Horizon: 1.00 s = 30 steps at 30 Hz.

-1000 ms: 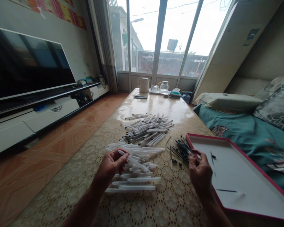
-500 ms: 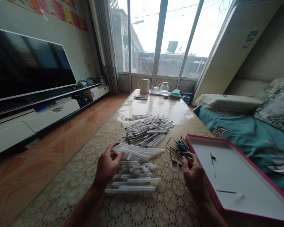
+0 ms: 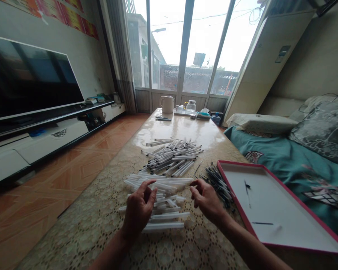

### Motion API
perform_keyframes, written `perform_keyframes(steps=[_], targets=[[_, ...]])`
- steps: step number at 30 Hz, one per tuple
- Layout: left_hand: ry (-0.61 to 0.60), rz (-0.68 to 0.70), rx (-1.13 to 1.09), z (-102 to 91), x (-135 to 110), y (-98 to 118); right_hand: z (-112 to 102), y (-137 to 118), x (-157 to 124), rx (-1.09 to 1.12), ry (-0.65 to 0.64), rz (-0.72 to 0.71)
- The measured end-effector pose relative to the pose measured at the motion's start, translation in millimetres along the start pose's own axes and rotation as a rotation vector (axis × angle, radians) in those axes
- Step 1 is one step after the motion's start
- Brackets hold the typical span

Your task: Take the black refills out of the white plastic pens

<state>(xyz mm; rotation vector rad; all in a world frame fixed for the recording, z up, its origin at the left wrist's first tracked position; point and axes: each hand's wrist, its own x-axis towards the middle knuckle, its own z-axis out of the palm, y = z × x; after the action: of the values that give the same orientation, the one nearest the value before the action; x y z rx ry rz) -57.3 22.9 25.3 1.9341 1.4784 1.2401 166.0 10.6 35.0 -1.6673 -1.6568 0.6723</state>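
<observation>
Hands first: my left hand (image 3: pixel 139 208) hovers over the near pile of white pen barrels (image 3: pixel 160 198), fingers half curled and spread, closed on nothing that I can see. A second ago it pinched one barrel up off that pile; now the barrel is gone from it, back among the others as far as I can tell. My right hand (image 3: pixel 205 198) has come left, away from the red-rimmed tray (image 3: pixel 298 247) and the bundle of dark refills (image 3: pixel 216 180) where it was fingering a moment back. It sits just right of the white pile, thumb and forefinger drawn close together; whether a thin refill is pinched there I cannot tell.

So both hands have met over the white barrels, which lie on the lace-patterned table (image 3: pixel 101 217) directly in front of me. Farther off lies a second heap of pens with dark tips (image 3: pixel 173 155). A few stray refills rest in the tray.

Writing: red posters high on the left wall (image 3: pixel 73 17) and a label on the tall white unit (image 3: pixel 280 54), none readable.
</observation>
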Motion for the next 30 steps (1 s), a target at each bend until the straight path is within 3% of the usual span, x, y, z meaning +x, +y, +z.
perform_keyframes(steps=[2, 6, 13, 22, 26, 30], targets=[[0.001, -0.005, -0.001, -0.3, 1, 0, -9, 6, 17, -0.284, 0.028, -0.085], [0.003, -0.003, 0.014, -0.5, 0, 0, -19, 21, 56, -0.454, 0.02, -0.139], [0.015, 0.012, 0.045, 0.0, -1, -4, -2, 33, 98, -0.702, -0.066, -0.279], [0.061, 0.129, 0.087, -0.2, 0, -5, -6, 29, 97, -0.846, -0.136, -0.424], [-0.01, 0.236, 0.258, 1.8, 1, -8, -11, 19, 89, -0.83, -0.171, -0.497], [-0.125, 0.278, 0.467, 8.6, -1, -15, -9, 5, 82, -0.769, -0.124, -0.511]])
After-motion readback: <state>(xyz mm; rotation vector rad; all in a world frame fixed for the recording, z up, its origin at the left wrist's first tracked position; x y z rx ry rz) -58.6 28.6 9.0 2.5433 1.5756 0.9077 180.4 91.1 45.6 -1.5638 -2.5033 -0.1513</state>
